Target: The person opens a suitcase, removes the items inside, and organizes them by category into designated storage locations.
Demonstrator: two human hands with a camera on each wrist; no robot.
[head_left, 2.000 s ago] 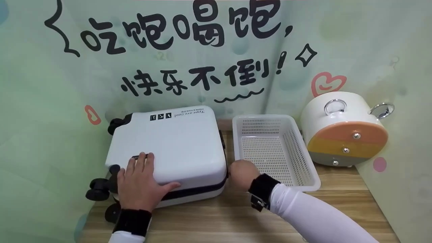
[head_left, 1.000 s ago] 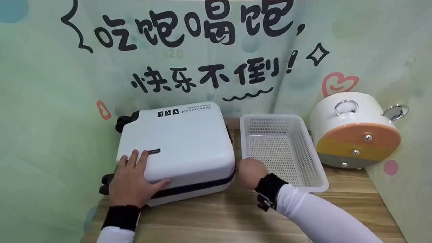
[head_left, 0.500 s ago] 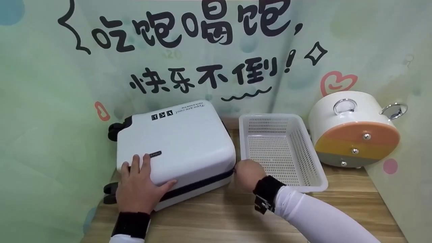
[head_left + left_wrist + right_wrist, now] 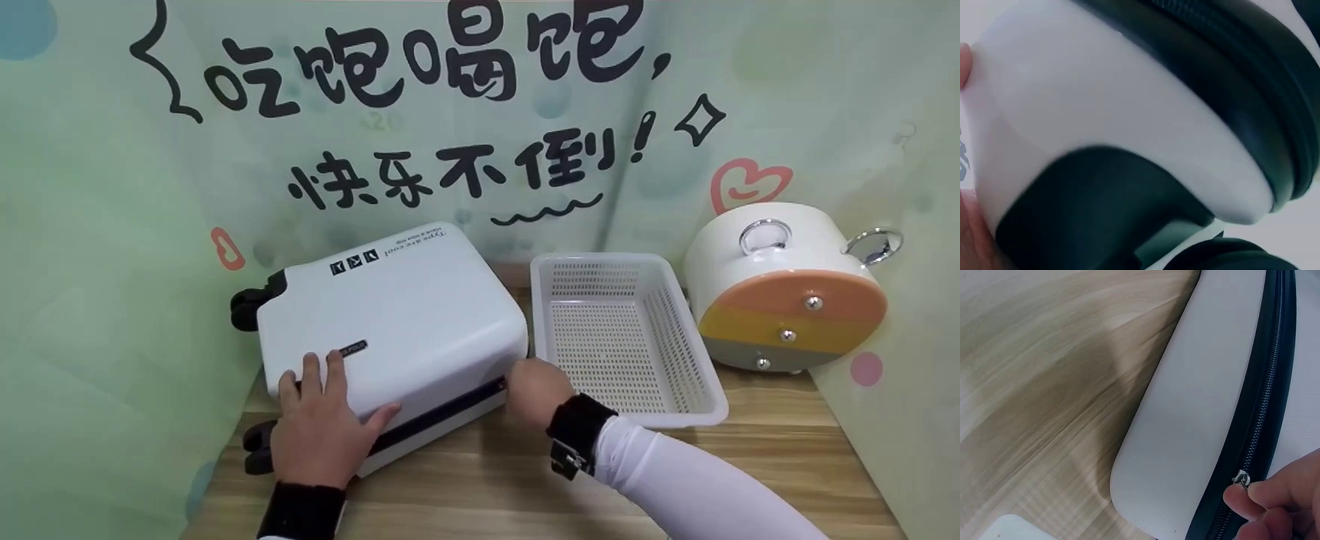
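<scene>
White suitcase (image 4: 390,315), left hand (image 4: 319,427) fingers spread flat on top, right hand (image 4: 534,391) fingers (image 4: 1252,500) pinching zipper pull (image 4: 1241,479)

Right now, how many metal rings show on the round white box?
2. One ring sits on top of the round white box; the other ring sticks out at its upper right edge. More may be hidden behind it.

Staged tabletop set, printed cartoon backdrop (image 4: 450,112) (Chinese lettering), wooden table (image 4: 487,487)

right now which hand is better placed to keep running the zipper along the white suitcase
Right hand: it already pinches the metal zipper pull on the white hard-shell suitcase. The left hand rests flat on the lid, steadying it.
</scene>
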